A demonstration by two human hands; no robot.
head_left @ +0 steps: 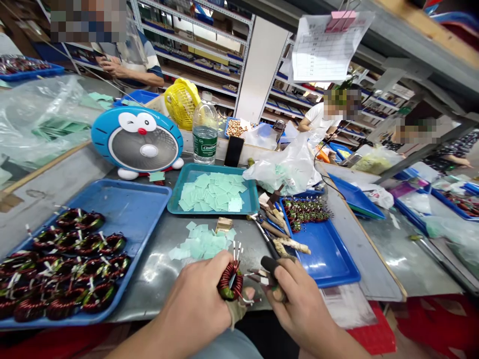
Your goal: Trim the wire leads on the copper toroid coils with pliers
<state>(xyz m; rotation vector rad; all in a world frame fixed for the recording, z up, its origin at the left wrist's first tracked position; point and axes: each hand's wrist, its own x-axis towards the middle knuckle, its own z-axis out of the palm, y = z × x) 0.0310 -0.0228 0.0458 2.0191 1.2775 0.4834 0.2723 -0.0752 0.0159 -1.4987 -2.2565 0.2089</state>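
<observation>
My left hand (196, 291) is closed around a ring-shaped coil (226, 285) wound with red-brown wire, its white-sleeved leads sticking up and out to the right. My right hand (301, 296) grips a pair of pliers (270, 265) with dark handles. The metal jaws point left, close beside a lead of the coil; whether they touch it I cannot tell. Just beyond both hands lie loose pale green paper pieces (204, 243) and a small wooden block (223, 225). At the left, a blue tray (123, 197) bears several similar coils (88, 271).
Behind the loose pieces sits a teal tray (174, 202) of green paper pieces. A blue cartoon fan (136, 142), a water bottle (205, 134) and a phone (234, 151) stand behind. At right are worn-handled tools (288, 244) and a blue tray (335, 259). Other people work farther off.
</observation>
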